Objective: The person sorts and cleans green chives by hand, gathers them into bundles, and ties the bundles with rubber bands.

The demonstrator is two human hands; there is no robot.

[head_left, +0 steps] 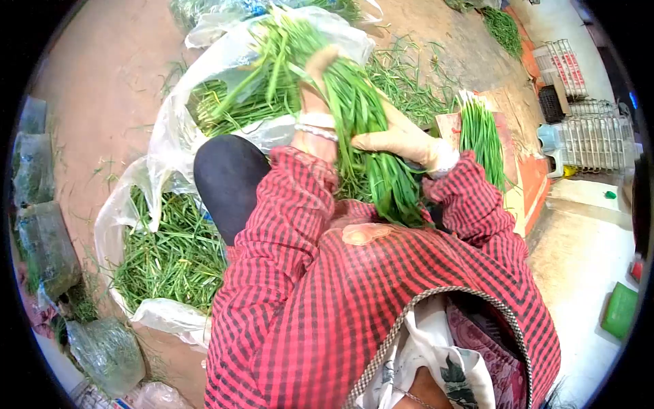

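A long bunch of green stalks [354, 102] hangs between my two gloved hands, its lower end over my lap. My left hand [319, 78] is wrapped round it near the top, beside the open plastic bag. Lower on the right, my right hand [402, 136] grips the same bunch, thumb across the front. Behind my left hand, the clear plastic bag [174, 126] holds more greens [225, 109]. A neat bunch with white ends [480, 133] lies on a board [448, 126] to the right of my right hand.
Another open bag [109, 232] of cut greens [170, 252] stands at my left knee. Loose stalks [409, 78] lie on the floor ahead. Filled plastic bags [44, 238] line the far left. Wire baskets [593, 140] and a green object [618, 310] are at the right.
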